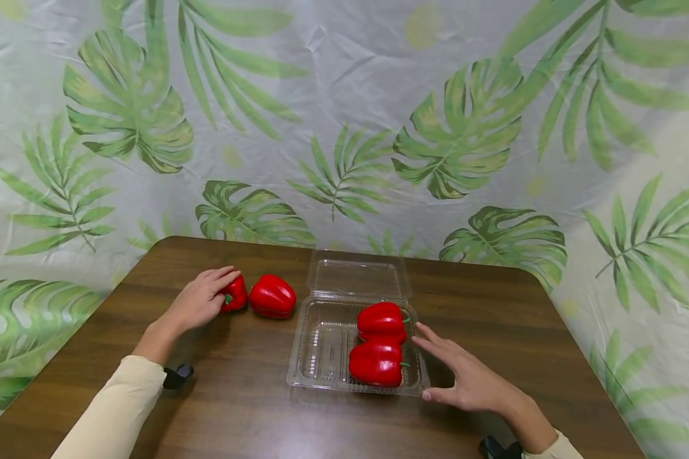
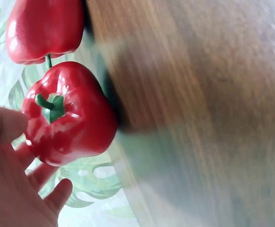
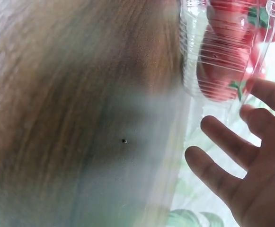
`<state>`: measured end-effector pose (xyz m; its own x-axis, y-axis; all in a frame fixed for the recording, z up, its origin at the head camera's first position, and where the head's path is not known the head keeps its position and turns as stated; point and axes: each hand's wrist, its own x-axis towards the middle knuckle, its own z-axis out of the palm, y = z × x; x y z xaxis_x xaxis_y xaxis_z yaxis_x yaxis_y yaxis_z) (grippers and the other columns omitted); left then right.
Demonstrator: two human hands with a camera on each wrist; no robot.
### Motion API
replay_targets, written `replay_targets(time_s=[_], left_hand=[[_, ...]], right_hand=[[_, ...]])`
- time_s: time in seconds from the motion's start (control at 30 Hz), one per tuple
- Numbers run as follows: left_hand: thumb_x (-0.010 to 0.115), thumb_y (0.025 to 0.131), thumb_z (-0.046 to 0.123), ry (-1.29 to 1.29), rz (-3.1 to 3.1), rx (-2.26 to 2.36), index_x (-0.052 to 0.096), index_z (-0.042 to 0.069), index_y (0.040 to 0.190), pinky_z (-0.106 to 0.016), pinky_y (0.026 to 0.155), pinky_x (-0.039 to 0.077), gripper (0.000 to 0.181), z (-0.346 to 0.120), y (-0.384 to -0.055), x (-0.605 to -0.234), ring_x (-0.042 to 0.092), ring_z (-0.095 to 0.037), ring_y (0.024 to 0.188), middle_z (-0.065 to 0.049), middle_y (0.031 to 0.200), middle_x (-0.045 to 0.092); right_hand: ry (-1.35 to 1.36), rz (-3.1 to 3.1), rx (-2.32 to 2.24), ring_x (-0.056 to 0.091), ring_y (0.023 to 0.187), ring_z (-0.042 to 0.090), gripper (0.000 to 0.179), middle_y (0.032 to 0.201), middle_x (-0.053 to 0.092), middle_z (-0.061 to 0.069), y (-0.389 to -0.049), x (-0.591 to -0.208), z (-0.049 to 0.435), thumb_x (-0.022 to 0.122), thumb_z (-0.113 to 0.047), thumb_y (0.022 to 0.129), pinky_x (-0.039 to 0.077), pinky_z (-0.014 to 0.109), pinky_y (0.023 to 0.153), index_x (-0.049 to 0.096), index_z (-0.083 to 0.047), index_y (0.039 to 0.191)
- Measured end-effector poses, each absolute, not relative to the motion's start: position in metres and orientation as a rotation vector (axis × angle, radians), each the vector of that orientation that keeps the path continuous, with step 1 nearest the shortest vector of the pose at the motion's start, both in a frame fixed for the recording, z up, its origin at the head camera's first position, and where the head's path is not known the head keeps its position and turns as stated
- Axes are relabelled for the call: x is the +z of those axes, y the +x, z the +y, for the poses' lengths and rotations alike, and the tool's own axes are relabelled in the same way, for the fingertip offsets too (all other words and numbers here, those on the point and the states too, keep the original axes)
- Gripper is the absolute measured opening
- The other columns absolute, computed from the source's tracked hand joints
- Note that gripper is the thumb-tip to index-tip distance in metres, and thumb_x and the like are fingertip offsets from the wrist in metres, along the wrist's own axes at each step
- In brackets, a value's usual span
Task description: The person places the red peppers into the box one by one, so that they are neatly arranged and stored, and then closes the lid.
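Observation:
At the table's left, my left hand [image 1: 201, 299] holds a red bell pepper [image 1: 237, 296] between thumb and fingers. Its green stem points up in the left wrist view, where the ring and little fingers spread away from the pepper [image 2: 75, 118]. Just right of it lies a second bell pepper [image 1: 272, 296]. Two more bell peppers, one [image 1: 381, 322] behind the other [image 1: 376, 363], lie on the right side of a clear plastic clamshell box [image 1: 327, 344]. Beside that box's right edge, my right hand [image 1: 471, 376] has its fingers spread, with thumb and index finger at the rim.
The box's clear lid [image 1: 356, 277] lies folded back behind it. All of this is on a brown wooden table [image 1: 252, 408]. A leaf-patterned cloth [image 1: 344, 115] hangs behind the table.

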<state>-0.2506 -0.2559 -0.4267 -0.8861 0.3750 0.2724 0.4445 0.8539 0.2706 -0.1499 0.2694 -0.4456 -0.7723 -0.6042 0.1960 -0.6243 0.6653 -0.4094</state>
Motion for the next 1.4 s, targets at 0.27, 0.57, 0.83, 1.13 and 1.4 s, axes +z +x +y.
replay_targets(time_s=[0.27, 0.57, 0.83, 1.13, 1.4], left_hand=[[0.044, 0.090, 0.004, -0.561, -2.891, -0.407, 0.054, 0.006, 0.141, -0.066, 0.095, 0.044, 0.052, -0.258, -0.248, -0.422, 0.048, -0.046, 0.125, -0.021, 0.147, 0.051], [0.057, 0.094, 0.026, -0.524, -2.892, -0.312, 0.053, 0.010, 0.143, -0.063, 0.091, 0.046, 0.051, -0.268, -0.242, -0.421, 0.050, -0.046, 0.120, -0.021, 0.145, 0.053], [0.054, 0.089, 0.019, -0.511, -2.898, -0.356, 0.053, 0.010, 0.142, -0.061, 0.088, 0.046, 0.054, -0.273, -0.238, -0.422, 0.050, -0.043, 0.118, -0.021, 0.141, 0.055], [0.065, 0.088, 0.020, -0.537, -2.876, -0.537, 0.052, 0.003, 0.138, -0.066, 0.100, 0.043, 0.054, -0.276, -0.236, -0.425, 0.046, -0.046, 0.127, -0.024, 0.140, 0.052], [0.070, 0.089, 0.021, -0.567, -2.866, -0.598, 0.055, 0.011, 0.137, -0.067, 0.095, 0.048, 0.052, -0.279, -0.235, -0.427, 0.047, -0.044, 0.125, -0.020, 0.142, 0.051]], right_hand=[[1.039, -2.841, 0.725, 0.046, 0.138, 0.039, 0.079, 0.162, 0.032, 0.016, -0.150, -0.446, 0.270, 0.073, -0.043, 0.086, 0.047, 0.065, 0.098, 0.041, -0.015, 0.151], [1.040, -2.839, 0.739, 0.045, 0.139, 0.040, 0.077, 0.162, 0.031, 0.015, -0.151, -0.446, 0.269, 0.072, -0.042, 0.086, 0.045, 0.066, 0.099, 0.041, -0.014, 0.151], [0.974, -2.815, 0.767, 0.042, 0.138, 0.035, 0.074, 0.160, 0.037, 0.012, -0.152, -0.447, 0.268, 0.073, -0.042, 0.085, 0.045, 0.067, 0.098, 0.046, -0.013, 0.148], [0.989, -2.682, 0.753, 0.033, 0.139, 0.039, 0.063, 0.150, 0.049, 0.012, -0.159, -0.448, 0.265, 0.078, -0.036, 0.079, 0.034, 0.075, 0.099, 0.059, -0.012, 0.135], [1.056, -2.640, 0.708, 0.044, 0.134, 0.030, 0.065, 0.150, 0.047, 0.014, -0.161, -0.452, 0.266, 0.078, -0.035, 0.079, 0.047, 0.064, 0.095, 0.057, -0.010, 0.135]])
